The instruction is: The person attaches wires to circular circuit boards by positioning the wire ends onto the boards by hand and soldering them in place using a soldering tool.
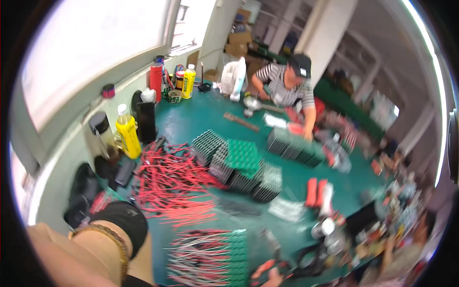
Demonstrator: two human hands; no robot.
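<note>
**Red and white wires (198, 260) line up at the near edge!**

The left forearm (62, 251) angles across the lower left, bracelet (112, 234) on; I can't make out the left hand or tell its grip. The right hand (275, 276) blurs beside orange handles (260, 269): spread or pinching, I can't tell. Those wires lie against a green studded block (237, 260)! Beyond, 1 co-worker's hand (308, 134) touches grey-green blocks (291, 146).
</note>
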